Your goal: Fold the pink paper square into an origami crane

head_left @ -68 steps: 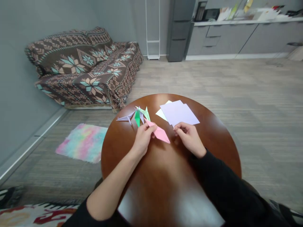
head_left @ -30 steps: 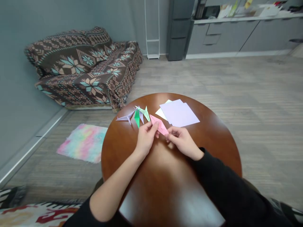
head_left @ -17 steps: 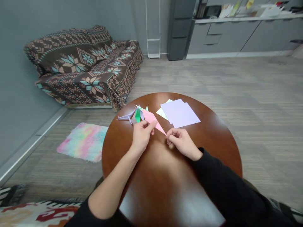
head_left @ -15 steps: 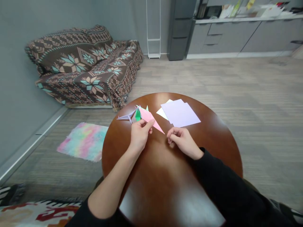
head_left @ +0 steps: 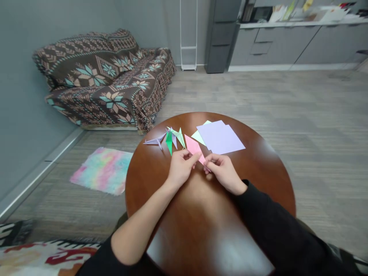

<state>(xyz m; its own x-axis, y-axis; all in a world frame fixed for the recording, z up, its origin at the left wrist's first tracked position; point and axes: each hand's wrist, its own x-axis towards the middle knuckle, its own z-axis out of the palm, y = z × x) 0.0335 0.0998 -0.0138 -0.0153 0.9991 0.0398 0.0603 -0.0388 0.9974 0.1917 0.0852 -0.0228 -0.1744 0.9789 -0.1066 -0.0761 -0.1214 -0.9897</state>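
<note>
"Four folded figures [head_left: 169,142], left side of the table [head_left: 149,188]?"

"Looks like it: two lavender, one green, one pale green. Overlapping, so count's rough."

"Middle?"

"One pink folded paper [head_left: 193,146], held over the table. Left hand [head_left: 181,168] pinches its side, right hand [head_left: 222,171] grips the lower tip; fingers hide part."

"Right?"

"Two lavender sheets [head_left: 220,137], one pale green sheet [head_left: 199,137] mostly covered. Any more underneath, can't tell. Table's near edge cut off."
</note>
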